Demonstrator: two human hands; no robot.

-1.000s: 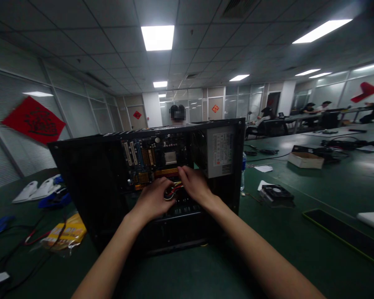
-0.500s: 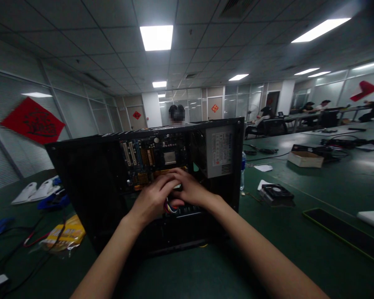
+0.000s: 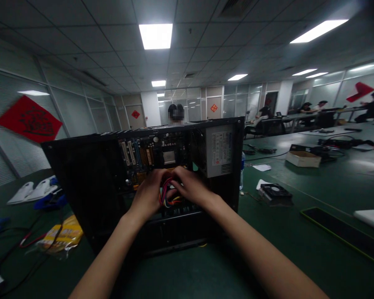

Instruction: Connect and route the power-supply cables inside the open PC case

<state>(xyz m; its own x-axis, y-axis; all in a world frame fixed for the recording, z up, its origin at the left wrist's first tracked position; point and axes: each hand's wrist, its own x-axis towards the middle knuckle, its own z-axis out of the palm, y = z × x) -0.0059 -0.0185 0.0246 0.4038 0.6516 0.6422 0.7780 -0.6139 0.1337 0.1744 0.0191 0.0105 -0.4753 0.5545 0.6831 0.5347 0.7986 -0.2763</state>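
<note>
Head view: at the middle of the frame, your left hand (image 3: pixel 149 189) and right hand (image 3: pixel 193 187) curl around a multicoloured cable bundle (image 3: pixel 165 196), which loops between them just inside the open side of the black computer case (image 3: pixel 81 182). Both sets of fingers are bent and close together, but the fingertips are hidden or blurred, so you cannot tell how firmly either one grips. If you pull on the wires rather than a connector, a lead could strain or come loose; a hand pushed too far in could knock the motherboard (image 3: pixel 147 157) just above your knuckles. Sideways force might also rock the case, which stands upright on the green table (image 3: pixel 193 270). Of the containers, the case holds that board and, at its upper right, the grey power supply (image 3: pixel 219 151). Right of centre in the frame, a pale open box (image 3: pixel 302 159) keeps its inside too dark to read. At lower left lies a yellow-and-clear plastic bag (image 3: pixel 64 234), contents unclear.
</note>
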